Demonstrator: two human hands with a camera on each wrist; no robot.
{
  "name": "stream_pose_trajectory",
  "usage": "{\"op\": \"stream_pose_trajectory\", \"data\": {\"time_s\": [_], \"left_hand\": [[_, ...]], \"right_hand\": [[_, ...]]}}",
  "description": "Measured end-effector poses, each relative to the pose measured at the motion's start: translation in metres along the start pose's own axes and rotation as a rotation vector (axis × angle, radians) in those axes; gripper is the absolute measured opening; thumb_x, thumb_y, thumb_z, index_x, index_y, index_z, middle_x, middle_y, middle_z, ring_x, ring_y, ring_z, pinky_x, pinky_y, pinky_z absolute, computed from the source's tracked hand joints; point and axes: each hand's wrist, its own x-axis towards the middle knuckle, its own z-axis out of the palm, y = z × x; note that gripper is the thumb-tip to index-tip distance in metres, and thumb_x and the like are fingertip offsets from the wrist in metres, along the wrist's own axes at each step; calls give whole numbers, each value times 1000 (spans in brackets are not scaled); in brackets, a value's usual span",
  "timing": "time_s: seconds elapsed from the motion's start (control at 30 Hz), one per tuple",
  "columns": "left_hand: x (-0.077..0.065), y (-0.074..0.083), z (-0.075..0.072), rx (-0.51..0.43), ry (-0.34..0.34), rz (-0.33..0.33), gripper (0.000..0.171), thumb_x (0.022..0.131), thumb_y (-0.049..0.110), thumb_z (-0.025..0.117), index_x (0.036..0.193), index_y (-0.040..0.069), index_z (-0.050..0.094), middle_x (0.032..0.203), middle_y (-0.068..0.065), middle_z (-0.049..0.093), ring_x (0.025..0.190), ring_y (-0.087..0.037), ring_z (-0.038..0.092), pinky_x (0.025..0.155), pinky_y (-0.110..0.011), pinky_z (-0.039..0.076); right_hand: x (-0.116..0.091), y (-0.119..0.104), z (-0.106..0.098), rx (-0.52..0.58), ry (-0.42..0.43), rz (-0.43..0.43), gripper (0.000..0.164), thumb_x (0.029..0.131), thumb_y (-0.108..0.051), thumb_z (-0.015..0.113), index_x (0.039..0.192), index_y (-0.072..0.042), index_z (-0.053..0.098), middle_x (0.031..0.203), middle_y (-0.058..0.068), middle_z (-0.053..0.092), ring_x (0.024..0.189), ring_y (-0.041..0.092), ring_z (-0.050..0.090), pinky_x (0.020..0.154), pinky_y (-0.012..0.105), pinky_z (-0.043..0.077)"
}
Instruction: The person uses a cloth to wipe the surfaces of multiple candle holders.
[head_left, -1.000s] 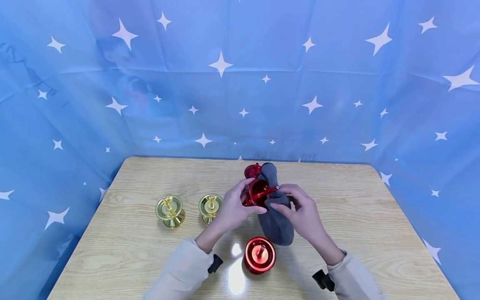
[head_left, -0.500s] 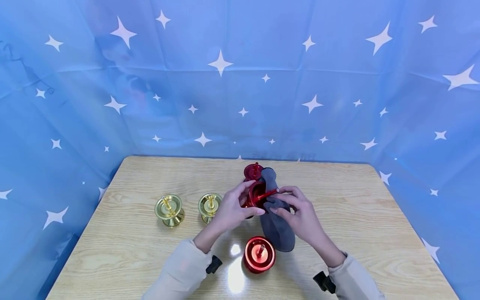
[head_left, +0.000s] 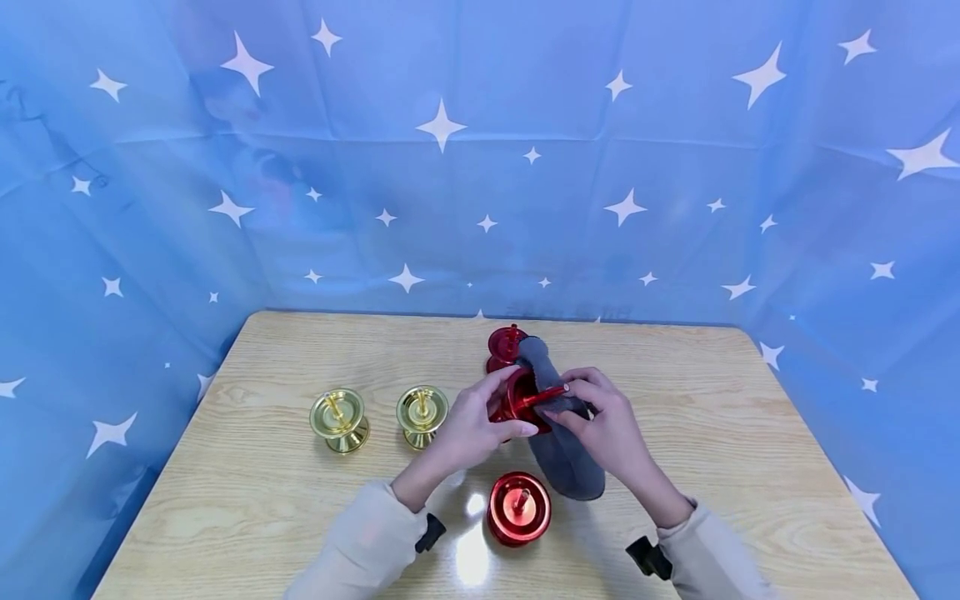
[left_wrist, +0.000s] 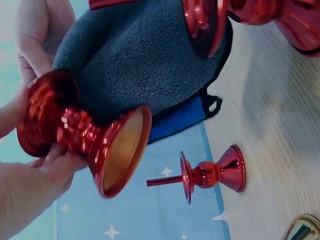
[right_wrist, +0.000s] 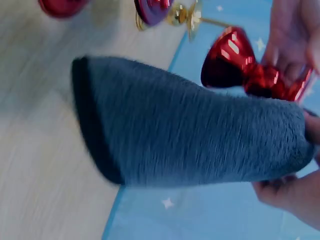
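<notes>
Tilted over the middle of the table, a shiny red candle holder [head_left: 517, 398] with a thin upright stem is gripped by my left hand [head_left: 467, 427]. In the left wrist view the candle holder's hollow base [left_wrist: 125, 152] faces outward, with fingers and thumb around its upper part. My right hand [head_left: 609, 423] pinches a dark grey cloth [head_left: 566, 467] against the candle holder's dish, close to the stem. The cloth's long loose end [right_wrist: 165, 130] hangs down in the right wrist view. Part of the dish is hidden by the cloth and fingers.
A second red candle holder [head_left: 519, 510] stands between my forearms, and another [head_left: 506, 343] stands behind the held one. Two gold candle holders [head_left: 337, 419] stand to the left on the wooden table [head_left: 712, 417]. A blue star-printed curtain [head_left: 480, 183] hangs around the back and sides.
The held candle holder has moved slightly right and towards me, its stem tip shifting right. The cloth's hanging end has swung to the right; both hands keep their holds.
</notes>
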Motion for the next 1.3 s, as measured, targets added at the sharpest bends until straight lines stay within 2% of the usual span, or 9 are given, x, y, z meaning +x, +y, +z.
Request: {"op": "stream_pose_trajectory", "data": {"time_s": [0.1,0.2,0.43,0.53,0.67,0.87,0.97,1.13,1.3], "left_hand": [[1,-3,1,-6,34,22,69,76,12,74,134,-2,40,126,-16,51,112,-23,52,92,-33,44],[1,-4,-2,-6,12,22,68,77,12,74,134,-1,40,124,-16,53,109,-23,54,90,-34,45],[1,0,-12,-4,-249,-21,66,81,14,70,137,3,37,123,-12,54,102,-16,56,74,-27,52],[2,3,-13,19,-299,-4,67,82,16,69,138,1,35,126,-12,52,104,-16,54,73,-25,51],[1,3,-12,24,-243,7,65,82,15,69,137,0,36,125,-15,52,108,-20,54,81,-24,48],[4,-2,-12,-88,-83,4,66,81,7,69,137,-3,35,127,-19,49,113,-26,51,91,-31,44],[5,-3,-12,-131,-57,11,66,80,4,69,136,-4,35,128,-19,48,117,-27,48,95,-31,41],[3,-1,-15,-173,-161,-23,60,81,3,68,133,1,38,126,-15,49,115,-24,49,92,-30,44],[3,1,-18,-134,-279,17,56,83,4,66,132,1,38,124,-14,51,113,-21,50,94,-28,42]], "right_hand": [[-4,-4,4,18,24,52,20,67,11,74,79,-3,66,98,13,58,86,25,58,65,34,54],[-6,-5,4,19,27,63,19,67,11,74,79,-2,66,97,13,57,85,25,58,64,36,53],[3,1,-4,-23,-33,-36,33,64,16,74,89,-5,71,97,9,61,87,23,59,68,33,53],[6,4,-6,-26,-52,-45,37,64,21,70,91,-4,70,98,9,63,90,24,60,71,36,54],[5,3,-4,-43,-44,-6,34,64,16,73,91,-3,70,97,10,62,88,24,60,70,38,54],[-3,-2,2,5,-2,124,22,69,7,75,86,-3,68,95,7,60,82,19,58,62,25,52],[-6,-4,3,29,14,142,21,69,7,74,86,-4,68,95,6,59,81,18,57,59,23,50],[-4,-3,-1,22,16,79,24,67,10,74,87,-2,69,95,8,60,80,19,57,58,23,50],[3,-3,-6,41,-17,73,31,66,15,73,92,-2,70,98,11,62,88,23,58,69,28,54]]}}
